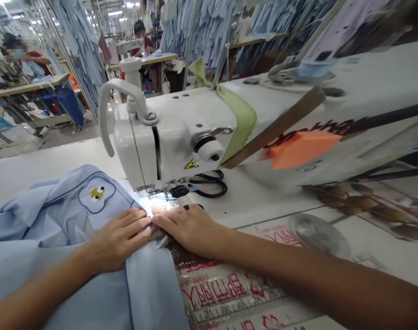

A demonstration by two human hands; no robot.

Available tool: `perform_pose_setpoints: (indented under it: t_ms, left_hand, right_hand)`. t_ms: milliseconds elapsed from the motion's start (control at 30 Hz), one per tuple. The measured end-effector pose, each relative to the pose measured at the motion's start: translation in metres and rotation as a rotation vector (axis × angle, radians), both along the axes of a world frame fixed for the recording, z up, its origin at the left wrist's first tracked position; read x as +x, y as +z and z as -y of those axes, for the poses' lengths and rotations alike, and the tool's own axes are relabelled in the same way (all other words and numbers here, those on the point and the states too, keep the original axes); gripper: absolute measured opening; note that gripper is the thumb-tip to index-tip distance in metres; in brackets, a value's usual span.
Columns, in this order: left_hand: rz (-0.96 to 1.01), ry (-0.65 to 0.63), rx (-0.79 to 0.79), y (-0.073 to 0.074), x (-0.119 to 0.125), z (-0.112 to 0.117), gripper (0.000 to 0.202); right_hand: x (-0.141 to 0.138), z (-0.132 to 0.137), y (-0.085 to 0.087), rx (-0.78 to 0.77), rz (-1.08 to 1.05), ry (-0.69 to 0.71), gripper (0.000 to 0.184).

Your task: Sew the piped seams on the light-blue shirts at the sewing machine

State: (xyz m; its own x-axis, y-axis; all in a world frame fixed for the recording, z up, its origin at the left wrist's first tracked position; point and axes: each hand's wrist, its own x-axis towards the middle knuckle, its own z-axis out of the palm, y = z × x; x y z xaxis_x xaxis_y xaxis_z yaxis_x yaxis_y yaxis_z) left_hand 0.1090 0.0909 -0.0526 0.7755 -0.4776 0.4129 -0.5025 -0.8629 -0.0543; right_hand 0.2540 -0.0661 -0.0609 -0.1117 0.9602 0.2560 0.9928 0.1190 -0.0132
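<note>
Your left hand (121, 238) lies flat and open, pressing down on the light blue garment (67, 220), while your right hand (184, 228) lies just as open at the cloth's edge, its fingertips nearly meeting the left's; neither pinches the cloth. The garment spreads under and to the left of your hands, with its embroidered cartoon patch (97, 195) just above your left hand and its edge running under the presser foot (160, 192) of the white sewing machine (174, 137). Black-handled scissors (210, 185) lie on the bench (47, 165) just beyond your right hand.
</note>
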Motion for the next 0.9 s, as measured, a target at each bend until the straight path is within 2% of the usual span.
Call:
perform_pose_setpoints:
  t_ms: [133,233,367,433,567,633,767,900]
  left_hand:
    - [0.059,-0.063,0.091,0.008,-0.002,0.011,0.012]
    - [0.029,-0.014,0.140,0.010,-0.006,0.021,0.010]
    - [-0.006,0.040,0.165,0.009,-0.012,0.028,0.013]
    - [0.001,0.049,0.087,0.010,-0.014,0.030,0.019]
    - [-0.015,0.148,-0.327,0.012,-0.015,0.031,0.023]
    - [-0.018,0.205,-0.462,0.013,-0.015,0.030,0.020]
    - [0.008,0.225,-0.538,0.015,-0.013,0.028,0.015]
    - [-0.017,0.182,-0.473,0.016,-0.014,0.028,0.016]
  right_hand:
    - [0.007,-0.008,0.002,-0.029,-0.094,-0.069,0.023]
    - [0.010,-0.013,0.004,-0.109,-0.198,-0.140,0.029]
    - [0.009,-0.014,0.008,-0.141,-0.168,-0.145,0.032]
    - [0.009,-0.013,0.008,-0.133,-0.154,-0.144,0.032]
    - [0.010,-0.013,0.004,-0.079,-0.168,-0.134,0.034]
    - [0.011,-0.014,0.003,-0.056,-0.200,-0.132,0.034]
    - [0.013,-0.015,0.006,-0.052,-0.305,-0.129,0.028]
    - [0.015,-0.017,0.007,-0.028,-0.356,-0.109,0.024]
